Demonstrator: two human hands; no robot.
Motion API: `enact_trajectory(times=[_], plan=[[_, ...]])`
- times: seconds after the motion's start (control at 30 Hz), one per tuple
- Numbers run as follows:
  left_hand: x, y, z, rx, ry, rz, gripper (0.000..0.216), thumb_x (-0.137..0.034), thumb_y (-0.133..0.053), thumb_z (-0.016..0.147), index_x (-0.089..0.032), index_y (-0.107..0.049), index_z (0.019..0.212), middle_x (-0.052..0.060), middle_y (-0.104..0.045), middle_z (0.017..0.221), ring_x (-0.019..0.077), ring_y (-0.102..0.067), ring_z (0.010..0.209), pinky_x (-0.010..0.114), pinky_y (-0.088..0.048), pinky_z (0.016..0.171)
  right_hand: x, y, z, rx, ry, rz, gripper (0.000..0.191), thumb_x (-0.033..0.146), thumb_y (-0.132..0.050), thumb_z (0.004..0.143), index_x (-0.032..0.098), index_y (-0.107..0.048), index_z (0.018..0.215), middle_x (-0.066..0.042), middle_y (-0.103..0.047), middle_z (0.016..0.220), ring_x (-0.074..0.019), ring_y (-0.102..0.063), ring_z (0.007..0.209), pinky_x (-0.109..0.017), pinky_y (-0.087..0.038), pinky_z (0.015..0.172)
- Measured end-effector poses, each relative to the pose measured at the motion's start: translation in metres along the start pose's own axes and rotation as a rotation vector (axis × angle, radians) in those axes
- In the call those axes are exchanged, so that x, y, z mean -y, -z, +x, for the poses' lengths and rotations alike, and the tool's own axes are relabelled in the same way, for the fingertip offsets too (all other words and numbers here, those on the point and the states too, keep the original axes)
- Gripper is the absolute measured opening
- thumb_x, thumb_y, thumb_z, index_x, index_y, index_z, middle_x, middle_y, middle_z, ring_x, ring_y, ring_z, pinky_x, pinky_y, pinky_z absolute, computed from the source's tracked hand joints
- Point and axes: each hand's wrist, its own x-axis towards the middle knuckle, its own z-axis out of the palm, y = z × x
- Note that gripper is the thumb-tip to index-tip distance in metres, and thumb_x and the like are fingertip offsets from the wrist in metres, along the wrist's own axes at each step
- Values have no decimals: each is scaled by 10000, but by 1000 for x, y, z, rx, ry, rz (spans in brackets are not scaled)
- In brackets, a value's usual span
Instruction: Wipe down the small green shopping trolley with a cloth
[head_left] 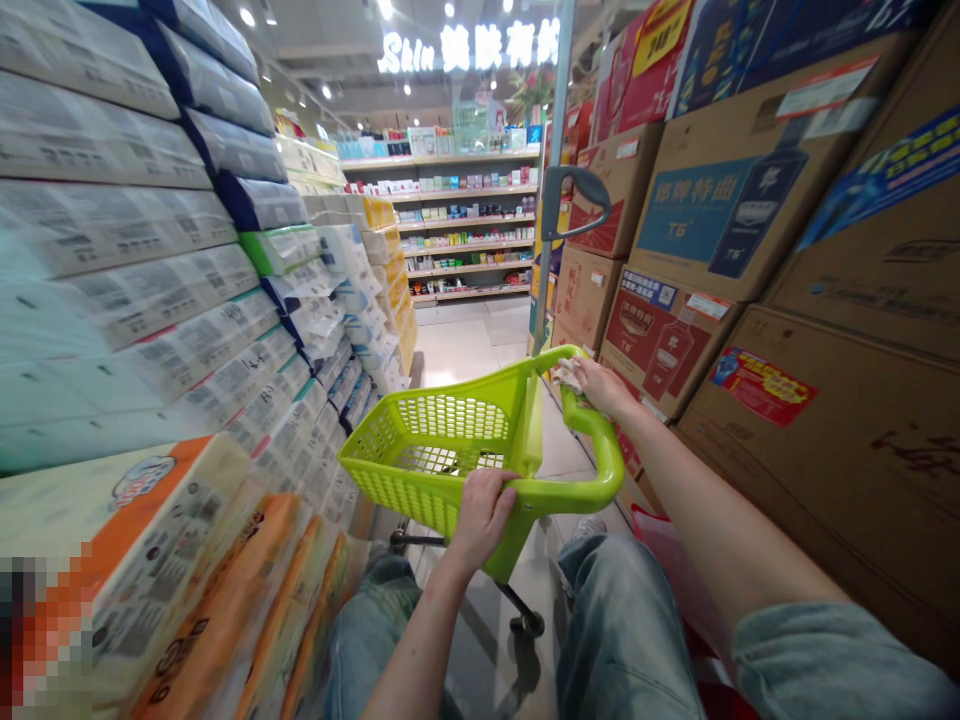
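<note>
A lime-green shopping cart (574, 496) stands in front of me, its basket pointing left and its looped handle to the right. My left hand (484, 510) is closed over the near rim of the basket, close to where the handle begins. At the far side of the handle, my right hand (600, 388) presses a crumpled whitish cloth or wipe (570, 375) against the green plastic. The fingers of that hand are partly hidden by the cloth. Through the basket's slots the floor and part of the dark frame show.
Tall stacks of wrapped paper packs (112, 230) line the left side; orange packs (217, 590) lie close by. Cardboard cartons (697, 190) rise on the right. A grey pole with a handle (555, 200) stands beyond the cart. Shelves of small goods (472, 215) span the back.
</note>
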Motion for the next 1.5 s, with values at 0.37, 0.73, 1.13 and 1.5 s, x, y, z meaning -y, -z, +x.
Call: enact_trajectory(times=[0.37, 0.73, 1.13, 1.5], plan=[[-4, 1, -8, -12, -41, 151, 312, -352, -297, 953, -186, -545, 1044, 76, -604, 1005, 205, -516, 961, 378, -384, 880, 15, 4, -58, 79, 125, -60, 479, 316, -342, 915, 128, -461, 1340, -120, -405, 1435, -230, -314, 1363, -431, -208, 1141], [-3, -3, -1, 22, -36, 181, 334, -361, -307, 953, -174, -565, 1054, 80, -614, 996, 202, -525, 969, 375, -418, 888, 19, 8, -73, 116, 204, -10, 444, 238, -402, 882, 128, -516, 1297, -118, -428, 1420, -215, -346, 1346, -396, -234, 1138], [40, 8, 9, 42, 35, 463, 310, -326, -294, 958, -208, -554, 1078, 65, -605, 981, 203, -519, 972, 367, -395, 894, 4, 2, -68, -14, 206, 380, 366, 391, -428, 878, 215, -652, 1108, -73, -608, 1246, -224, -466, 1255, -467, -232, 1116], [37, 12, 5, 87, 30, 551, 270, -311, -299, 957, -205, -531, 1042, 58, -589, 962, 204, -505, 950, 361, -379, 881, 50, -8, -157, -481, 134, 237, 304, 301, -364, 921, 198, -610, 1068, -84, -640, 1081, -217, -547, 1055, -415, -391, 988]])
